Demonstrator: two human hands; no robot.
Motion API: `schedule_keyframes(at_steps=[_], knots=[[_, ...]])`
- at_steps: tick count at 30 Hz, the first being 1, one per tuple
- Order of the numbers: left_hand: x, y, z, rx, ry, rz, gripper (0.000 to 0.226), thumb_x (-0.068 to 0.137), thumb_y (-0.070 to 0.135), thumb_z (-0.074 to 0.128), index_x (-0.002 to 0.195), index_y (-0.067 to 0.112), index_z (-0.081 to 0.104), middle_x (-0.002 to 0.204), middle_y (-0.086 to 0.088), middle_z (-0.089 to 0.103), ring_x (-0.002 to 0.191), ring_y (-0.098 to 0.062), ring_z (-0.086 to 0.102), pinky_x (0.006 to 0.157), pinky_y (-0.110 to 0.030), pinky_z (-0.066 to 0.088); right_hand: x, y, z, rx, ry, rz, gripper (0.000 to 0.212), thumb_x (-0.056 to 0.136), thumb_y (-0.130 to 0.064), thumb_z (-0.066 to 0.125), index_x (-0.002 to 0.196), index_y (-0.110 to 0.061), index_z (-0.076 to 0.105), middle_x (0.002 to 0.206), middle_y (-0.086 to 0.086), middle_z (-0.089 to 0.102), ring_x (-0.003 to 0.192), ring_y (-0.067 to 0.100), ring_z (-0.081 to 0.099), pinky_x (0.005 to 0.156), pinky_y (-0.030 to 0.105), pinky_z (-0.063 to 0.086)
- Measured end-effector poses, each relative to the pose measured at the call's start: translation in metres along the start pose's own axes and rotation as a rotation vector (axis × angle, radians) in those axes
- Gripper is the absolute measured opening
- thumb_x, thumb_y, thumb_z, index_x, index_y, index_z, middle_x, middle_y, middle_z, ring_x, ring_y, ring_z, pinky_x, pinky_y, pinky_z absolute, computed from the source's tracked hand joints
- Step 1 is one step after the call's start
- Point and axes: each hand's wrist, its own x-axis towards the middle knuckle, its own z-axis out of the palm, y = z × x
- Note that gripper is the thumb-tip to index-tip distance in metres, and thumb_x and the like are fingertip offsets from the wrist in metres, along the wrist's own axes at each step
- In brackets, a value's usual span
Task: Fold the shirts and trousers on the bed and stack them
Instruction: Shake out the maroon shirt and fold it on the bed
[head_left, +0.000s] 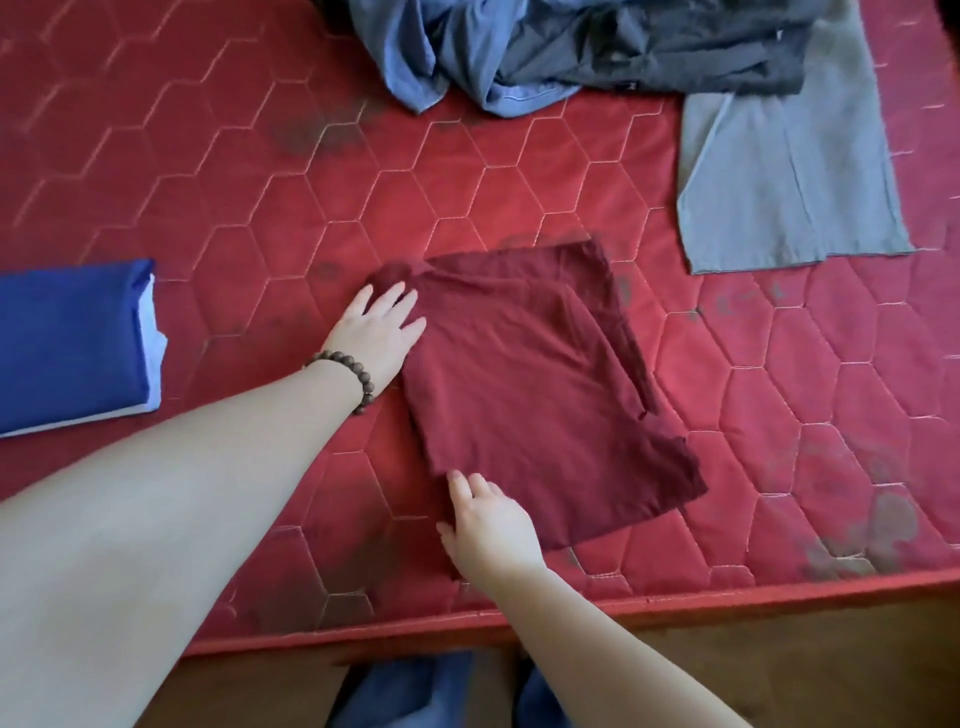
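A folded blue garment (72, 343) waits at the bed's (208, 171) left, while the left hand (376, 332) and right hand (491, 525), fingers relaxed and grasping nothing, press the maroon shirt's (540, 384) left edge, likely flattening the fold.

head view | looks steeply down | close over bed (519, 171) edge

The maroon shirt (540, 395) sits folded into a rough rectangle mid-mattress, tilted a bit, layers peeking along its 3 o'clock edge. At its 9 o'clock, a folded blue garment (72, 343) lies flat. Toward 12, a blue shirt (441, 57) and dark grey garment (691, 52) are crumpled together; light grey trousers (784, 166) lie flat at 1.
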Motion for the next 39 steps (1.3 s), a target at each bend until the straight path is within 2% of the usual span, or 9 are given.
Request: schedule_keyframes(at_steps=[3,6,11,15,19,25,28,34,39], knots=[[-0.021,0.008,0.010,-0.156,0.016,-0.138,0.058,0.098,0.011,0.030,0.153,0.016,0.015,0.162,-0.008,0.001,0.149,-0.022,-0.002,0.120,-0.044,0.004,0.002,0.004,-0.005,0.011,0.026,-0.031,0.063,0.092,-0.057,0.040,0.138,-0.013,0.041,0.114,0.005,0.054,0.103,0.027,0.054,0.079,0.038,0.047],[-0.028,0.034,0.008,-0.345,0.068,-0.312,0.062,0.100,0.031,0.036,0.153,0.010,0.012,0.162,-0.010,0.002,0.149,-0.022,0.000,0.121,-0.041,0.006,0.013,0.027,-0.026,-0.010,0.254,-0.082,0.052,0.092,-0.049,0.047,0.129,-0.014,0.056,0.116,0.008,0.057,0.103,0.030,0.055,0.082,0.040,0.048],[-0.009,0.069,0.011,-0.458,0.135,-0.435,0.073,0.097,0.042,0.037,0.154,0.010,0.004,0.161,-0.015,-0.005,0.149,-0.026,-0.005,0.121,-0.041,0.003,0.077,0.097,-0.086,-0.089,0.442,-0.064,0.051,0.092,-0.035,0.057,0.139,-0.017,0.049,0.150,0.010,0.039,0.140,0.030,0.031,0.111,0.047,0.032],[0.020,0.090,0.020,-0.480,0.205,-0.481,0.078,0.093,0.047,0.040,0.152,0.004,0.014,0.160,-0.018,0.004,0.149,-0.027,0.000,0.122,-0.041,0.005,0.130,0.126,-0.109,-0.289,0.358,-0.195,0.060,0.095,-0.041,0.046,0.150,-0.021,0.030,0.161,0.000,0.016,0.149,0.022,0.004,0.120,0.050,0.008],[0.031,0.101,0.038,-0.465,0.176,-0.544,0.081,0.090,0.060,0.028,0.154,0.011,0.014,0.161,-0.015,0.006,0.148,-0.034,0.002,0.120,-0.048,0.009,0.151,0.135,-0.088,-0.424,0.211,-0.270,0.064,0.097,-0.057,0.016,0.153,-0.029,0.002,0.161,-0.008,-0.006,0.147,0.013,-0.016,0.120,0.046,-0.006],[0.031,0.097,0.042,-0.397,0.178,-0.523,0.078,0.091,0.061,0.028,0.153,0.016,0.019,0.161,-0.011,0.010,0.148,-0.035,0.006,0.119,-0.054,0.006,0.153,0.141,-0.080,-0.429,0.269,-0.272,0.063,0.097,-0.057,0.015,0.153,-0.028,0.006,0.162,-0.006,0.002,0.149,0.014,-0.006,0.120,0.047,-0.003],[0.024,0.108,0.029,-0.352,0.188,-0.569,0.071,0.095,0.050,0.034,0.152,0.010,0.022,0.160,-0.014,0.013,0.148,-0.032,0.004,0.118,-0.056,0.001,0.138,0.130,-0.077,-0.389,0.352,-0.254,0.062,0.099,-0.046,0.030,0.151,-0.016,0.020,0.161,0.003,0.014,0.149,0.020,0.004,0.120,0.050,0.003],[-0.019,0.181,0.037,-0.472,0.205,-0.421,0.059,0.094,0.030,0.034,0.147,0.004,0.035,0.156,-0.015,0.027,0.145,-0.028,0.024,0.118,-0.047,0.021,0.085,0.120,-0.033,-0.301,0.332,-0.387,0.053,0.096,-0.028,0.037,0.144,-0.007,0.041,0.154,0.010,0.033,0.145,0.025,0.025,0.115,0.052,0.025],[-0.024,0.176,0.047,-0.450,0.196,-0.410,0.065,0.095,0.042,0.034,0.152,0.012,0.026,0.159,-0.007,0.022,0.147,-0.022,0.018,0.119,-0.046,0.016,0.081,0.147,-0.039,-0.305,0.298,-0.346,0.060,0.095,-0.041,0.039,0.149,-0.015,0.032,0.157,0.002,0.027,0.147,0.018,0.018,0.120,0.049,0.012]])
